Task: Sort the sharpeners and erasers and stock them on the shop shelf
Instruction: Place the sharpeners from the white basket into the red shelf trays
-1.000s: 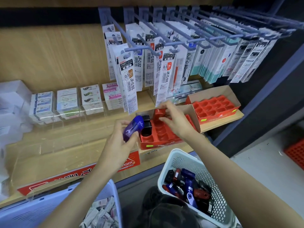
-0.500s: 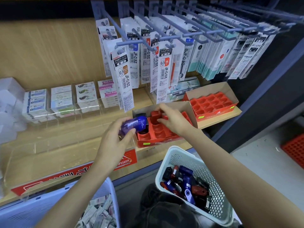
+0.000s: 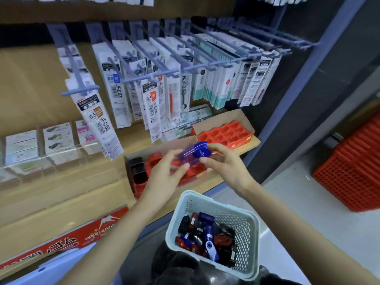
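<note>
Motion blur softens the print on the hanging white refill packets [image 3: 115, 85]. A pale blue basket [image 3: 51, 270] is cut off at the lower left edge. A blue-and-violet translucent plastic sharpener [image 3: 194, 154], partly covered by both hands, is held in the air above the red moulded plastic tray [image 3: 156, 160]. The tray sits in a cardboard box [image 3: 160, 144] on the wooden shelf [image 3: 82, 188]. The left hand [image 3: 164, 179] pinches the sharpener's violet end between thumb and fingers, and the right hand [image 3: 225, 164] grips the solid blue cap end. Glossy black sharpeners [image 3: 136, 170] stand in the tray's left compartments. Below, a white perforated plastic basket [image 3: 213, 203] holds mixed red, blue and black sharpeners [image 3: 205, 235].
</note>
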`<state>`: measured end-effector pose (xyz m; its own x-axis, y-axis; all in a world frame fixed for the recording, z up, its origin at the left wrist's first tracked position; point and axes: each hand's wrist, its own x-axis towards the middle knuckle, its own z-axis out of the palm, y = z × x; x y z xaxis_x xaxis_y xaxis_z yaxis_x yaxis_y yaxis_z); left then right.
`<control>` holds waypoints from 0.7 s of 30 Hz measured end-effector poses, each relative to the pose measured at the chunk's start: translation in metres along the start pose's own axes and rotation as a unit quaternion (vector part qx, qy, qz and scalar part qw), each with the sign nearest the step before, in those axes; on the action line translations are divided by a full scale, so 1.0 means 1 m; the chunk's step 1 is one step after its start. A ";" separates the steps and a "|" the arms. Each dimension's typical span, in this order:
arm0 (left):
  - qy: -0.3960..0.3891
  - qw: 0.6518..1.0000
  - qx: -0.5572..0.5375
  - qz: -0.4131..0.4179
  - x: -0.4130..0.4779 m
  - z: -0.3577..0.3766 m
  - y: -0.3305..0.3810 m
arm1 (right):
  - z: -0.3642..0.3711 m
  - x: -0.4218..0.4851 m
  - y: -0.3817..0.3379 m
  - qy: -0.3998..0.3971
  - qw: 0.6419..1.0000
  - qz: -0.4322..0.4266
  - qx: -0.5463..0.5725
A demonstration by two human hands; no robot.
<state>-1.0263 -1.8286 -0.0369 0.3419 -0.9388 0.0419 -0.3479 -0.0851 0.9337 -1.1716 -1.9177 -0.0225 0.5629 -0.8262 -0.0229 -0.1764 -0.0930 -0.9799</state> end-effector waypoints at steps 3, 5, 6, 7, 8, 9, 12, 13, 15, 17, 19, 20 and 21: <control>-0.011 0.978 0.207 0.033 0.016 0.024 -0.013 | -0.038 0.023 0.006 0.064 0.995 -0.007 -0.078; -0.045 0.918 0.392 0.035 0.021 0.037 -0.031 | -0.057 0.048 0.013 0.085 0.983 -0.008 -0.161; -0.053 0.888 0.454 0.044 0.021 0.042 -0.040 | -0.064 0.061 0.017 0.087 0.978 -0.012 -0.187; -0.060 0.866 0.494 0.054 0.022 0.044 -0.047 | -0.068 0.074 0.021 0.087 0.975 -0.019 -0.201; -0.053 0.858 0.507 0.065 0.022 0.046 -0.055 | -0.071 0.087 0.024 0.081 0.973 -0.031 -0.212; -0.042 0.851 0.518 0.075 0.023 0.048 -0.062 | -0.071 0.100 0.026 0.070 0.969 -0.049 -0.234; -0.006 0.848 0.519 0.102 0.027 0.050 -0.073 | -0.068 0.134 0.031 -0.026 0.932 -0.090 -0.349; 0.001 0.848 0.518 0.108 0.027 0.049 -0.073 | -0.067 0.142 0.033 -0.071 0.911 -0.097 -0.395; 0.016 0.846 0.521 0.116 0.028 0.050 -0.076 | -0.065 0.153 0.037 -0.147 0.874 -0.113 -0.449; 0.020 0.842 0.526 0.118 0.028 0.051 -0.079 | -0.065 0.158 0.041 -0.180 0.856 -0.120 -0.470; 0.029 0.842 0.526 0.120 0.028 0.051 -0.081 | -0.063 0.159 0.044 -0.172 0.842 -0.141 -0.492; 0.030 0.842 0.525 0.121 0.029 0.051 -0.081 | -0.061 0.158 0.046 -0.152 0.834 -0.153 -0.508; 0.030 0.843 0.523 0.121 0.029 0.051 -0.081 | -0.058 0.156 0.048 -0.127 0.826 -0.163 -0.525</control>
<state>-1.0323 -1.8662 -0.1294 0.1832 -0.9553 0.2320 -0.9827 -0.1711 0.0713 -1.1395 -2.0832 -0.0619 0.8460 -0.5318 0.0373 -0.5101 -0.8279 -0.2330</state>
